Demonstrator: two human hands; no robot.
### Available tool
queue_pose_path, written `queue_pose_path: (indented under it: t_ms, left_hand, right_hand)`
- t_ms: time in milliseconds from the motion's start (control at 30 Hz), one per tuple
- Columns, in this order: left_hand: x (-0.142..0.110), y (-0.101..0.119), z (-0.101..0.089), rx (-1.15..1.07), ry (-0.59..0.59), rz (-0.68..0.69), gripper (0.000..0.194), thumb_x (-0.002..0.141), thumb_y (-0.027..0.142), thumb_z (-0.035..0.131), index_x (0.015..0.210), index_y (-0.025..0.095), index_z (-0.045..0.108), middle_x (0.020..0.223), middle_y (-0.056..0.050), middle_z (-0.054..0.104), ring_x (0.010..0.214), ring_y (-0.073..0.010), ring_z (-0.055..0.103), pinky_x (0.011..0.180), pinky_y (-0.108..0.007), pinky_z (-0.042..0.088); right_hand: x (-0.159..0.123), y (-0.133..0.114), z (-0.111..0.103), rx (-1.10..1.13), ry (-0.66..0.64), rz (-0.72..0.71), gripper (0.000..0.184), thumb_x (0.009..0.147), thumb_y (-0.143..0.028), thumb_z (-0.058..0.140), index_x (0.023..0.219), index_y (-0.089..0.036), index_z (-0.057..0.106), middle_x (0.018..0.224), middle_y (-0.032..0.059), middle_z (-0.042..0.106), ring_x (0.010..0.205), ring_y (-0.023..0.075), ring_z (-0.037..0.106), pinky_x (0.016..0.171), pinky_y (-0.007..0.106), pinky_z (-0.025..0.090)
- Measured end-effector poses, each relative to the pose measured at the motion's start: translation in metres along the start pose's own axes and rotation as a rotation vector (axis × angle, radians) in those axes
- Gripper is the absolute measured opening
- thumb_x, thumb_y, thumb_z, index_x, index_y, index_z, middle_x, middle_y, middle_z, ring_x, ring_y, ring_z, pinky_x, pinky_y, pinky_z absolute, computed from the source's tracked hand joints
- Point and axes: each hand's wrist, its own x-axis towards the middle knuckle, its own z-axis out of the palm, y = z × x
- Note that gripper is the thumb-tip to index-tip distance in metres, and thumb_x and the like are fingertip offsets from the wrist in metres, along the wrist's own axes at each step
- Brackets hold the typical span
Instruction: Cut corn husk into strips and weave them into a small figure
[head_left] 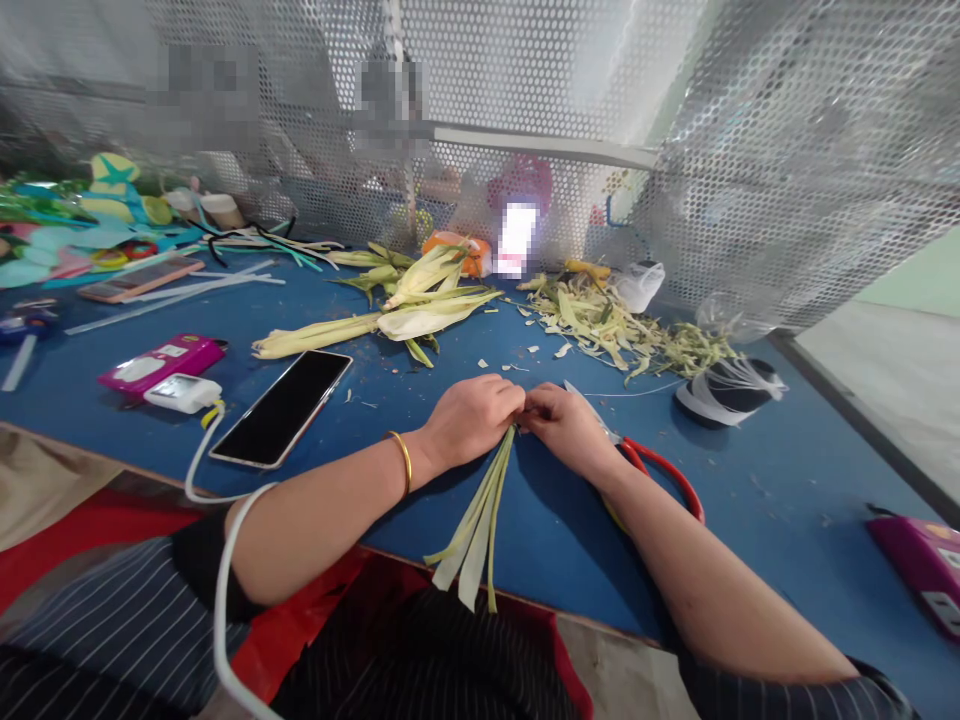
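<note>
Both hands meet over the blue table near its front edge. My left hand (474, 420) is closed round the top of a small bundle of pale green corn husk strips (476, 525), whose loose ends fan down past the edge. Pressed against it, my right hand (566, 428) pinches at the same gathered top; its fingertips partly hide each other, and I cannot make out what is between them. Red-handled scissors (667, 470) lie under the right wrist, blades pointing away. A thin white thread runs from a spool (727, 390) toward the right hand.
Whole corn husks (431, 300) lie ahead, with a heap of husk scraps (615, 325) to their right. A black phone (285, 408), a purple box (161, 362) and a white device with a cable (184, 392) sit left. A perforated sheet (540, 90) stands behind.
</note>
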Motion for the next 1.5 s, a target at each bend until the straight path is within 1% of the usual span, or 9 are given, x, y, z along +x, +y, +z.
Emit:
queue_pose_path:
  t_ms: [233, 533, 633, 733, 867, 1000, 1200, 1333, 1500]
  left_hand:
    - [0.001, -0.002, -0.006, -0.203, -0.005, -0.229, 0.013, 0.081, 0.010, 0.058, 0.075, 0.019, 0.065, 0.075, -0.002, 0.068, 0.076, -0.0165, 0.060, 0.070, -0.027, 0.040]
    - [0.005, -0.022, -0.023, -0.331, -0.186, -0.550, 0.005, 0.069, 0.018, 0.074, 0.066, 0.021, 0.073, 0.069, 0.001, 0.071, 0.066, -0.0148, 0.062, 0.060, -0.025, 0.036]
    - [0.006, -0.023, -0.025, -0.315, -0.216, -0.569, 0.005, 0.067, 0.019, 0.077, 0.065, 0.022, 0.074, 0.067, 0.001, 0.071, 0.066, -0.0156, 0.062, 0.059, -0.027, 0.036]
    - [0.006, -0.022, -0.024, -0.295, -0.211, -0.568, 0.004, 0.067, 0.020, 0.077, 0.066, 0.022, 0.075, 0.067, 0.000, 0.070, 0.066, -0.0161, 0.062, 0.060, -0.028, 0.036]
    - [0.005, -0.021, -0.023, -0.284, -0.196, -0.565, 0.002, 0.068, 0.022, 0.077, 0.067, 0.023, 0.076, 0.068, 0.000, 0.071, 0.065, -0.0160, 0.061, 0.060, -0.028, 0.037]
    - [0.005, -0.020, -0.024, -0.249, -0.194, -0.549, 0.002, 0.069, 0.021, 0.075, 0.067, 0.022, 0.075, 0.067, 0.000, 0.070, 0.065, -0.0155, 0.060, 0.059, -0.027, 0.036]
    - [0.004, -0.022, -0.026, -0.289, -0.185, -0.478, 0.009, 0.075, 0.027, 0.072, 0.069, 0.021, 0.074, 0.064, 0.000, 0.068, 0.061, -0.0127, 0.057, 0.056, -0.026, 0.032]
    - [0.006, -0.022, -0.021, -0.511, -0.216, -0.480, 0.013, 0.076, 0.026, 0.070, 0.067, 0.017, 0.070, 0.059, 0.002, 0.063, 0.057, -0.0103, 0.053, 0.055, -0.023, 0.033]
    - [0.010, -0.012, -0.014, -1.080, -0.233, -0.737, 0.015, 0.079, 0.015, 0.060, 0.064, 0.015, 0.058, 0.057, 0.001, 0.059, 0.054, -0.0103, 0.056, 0.054, -0.022, 0.044]
  right_hand:
    - [0.002, 0.005, -0.004, 0.062, -0.041, 0.071, 0.010, 0.079, -0.017, 0.056, 0.071, -0.022, 0.061, 0.071, -0.0002, 0.065, 0.070, 0.0160, 0.060, 0.067, 0.027, 0.044]
    - [0.001, 0.001, -0.025, 0.000, -0.273, 0.056, 0.012, 0.071, -0.015, 0.055, 0.064, -0.021, 0.062, 0.068, -0.0016, 0.062, 0.065, 0.0146, 0.054, 0.065, 0.027, 0.040]
    - [-0.001, -0.001, -0.030, 0.000, -0.339, 0.074, 0.012, 0.073, -0.018, 0.055, 0.066, -0.022, 0.063, 0.068, -0.0012, 0.064, 0.066, 0.0155, 0.056, 0.066, 0.028, 0.041]
    - [-0.002, -0.004, -0.028, 0.121, -0.294, 0.125, 0.011, 0.075, -0.021, 0.055, 0.067, -0.021, 0.063, 0.074, 0.0012, 0.067, 0.072, 0.0170, 0.059, 0.069, 0.029, 0.044]
    - [-0.004, -0.011, -0.020, 0.374, -0.160, 0.042, 0.012, 0.078, -0.026, 0.060, 0.067, -0.020, 0.061, 0.091, 0.0068, 0.070, 0.107, 0.0239, 0.060, 0.081, 0.032, 0.046]
    - [-0.005, -0.011, -0.012, 0.548, -0.290, 0.033, 0.013, 0.084, -0.029, 0.060, 0.075, -0.020, 0.057, 0.088, 0.0059, 0.071, 0.081, 0.0188, 0.066, 0.073, 0.032, 0.047]
    - [-0.002, 0.003, -0.008, 0.401, -0.290, 0.004, 0.008, 0.083, -0.024, 0.057, 0.076, -0.021, 0.056, 0.075, 0.0003, 0.064, 0.069, 0.0153, 0.062, 0.068, 0.030, 0.046]
    - [-0.002, 0.006, -0.007, 0.344, -0.277, -0.041, 0.007, 0.082, -0.022, 0.056, 0.075, -0.022, 0.055, 0.076, -0.0006, 0.062, 0.069, 0.0156, 0.061, 0.069, 0.032, 0.048]
    - [-0.002, 0.006, -0.005, 0.308, -0.290, -0.056, 0.006, 0.081, -0.020, 0.054, 0.076, -0.022, 0.055, 0.077, -0.0003, 0.062, 0.073, 0.0162, 0.061, 0.071, 0.032, 0.049]
